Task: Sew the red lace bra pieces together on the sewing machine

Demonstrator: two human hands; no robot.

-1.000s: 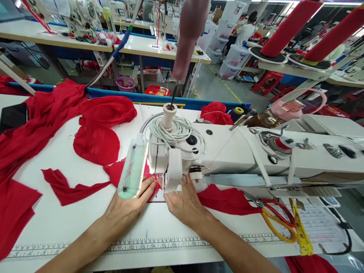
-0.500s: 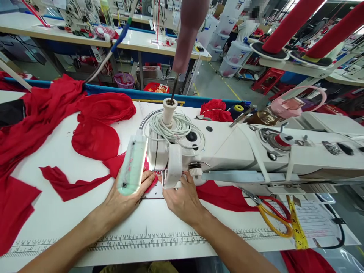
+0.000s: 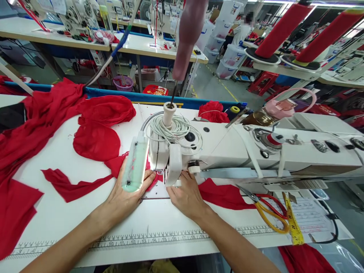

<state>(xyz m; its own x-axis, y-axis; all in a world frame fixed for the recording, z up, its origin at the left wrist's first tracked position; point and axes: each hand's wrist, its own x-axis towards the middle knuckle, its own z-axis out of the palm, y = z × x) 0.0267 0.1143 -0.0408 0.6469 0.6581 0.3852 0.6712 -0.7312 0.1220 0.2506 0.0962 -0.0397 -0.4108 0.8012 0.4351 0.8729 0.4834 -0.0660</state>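
A white sewing machine (image 3: 224,142) stands across the table, its presser foot (image 3: 159,172) down near red fabric (image 3: 153,185). My left hand (image 3: 129,193) lies flat left of the foot, fingers stretched over the fabric; a pale green translucent plate (image 3: 134,163) on the machine hides part of it. Right of the needle area, my right hand (image 3: 184,195) has its fingers bent and closed at the cloth, partly hidden by the machine head. A red fabric strip (image 3: 224,195) runs out to the right of this hand. Another red strip (image 3: 74,185) trails off leftward.
Scissors (image 3: 270,210) and a yellow tape measure (image 3: 292,222) lie at the right by a written sheet (image 3: 308,216). Red fabric (image 3: 48,110) is heaped at the left. A printed ruler (image 3: 148,239) lines the front edge. Behind the machine sits a pink-lidded bottle (image 3: 267,113).
My right hand has moved slightly to the right, away from the presser foot, baring more red fabric there. My left hand stays flat in about the same place. The view has turned slightly.
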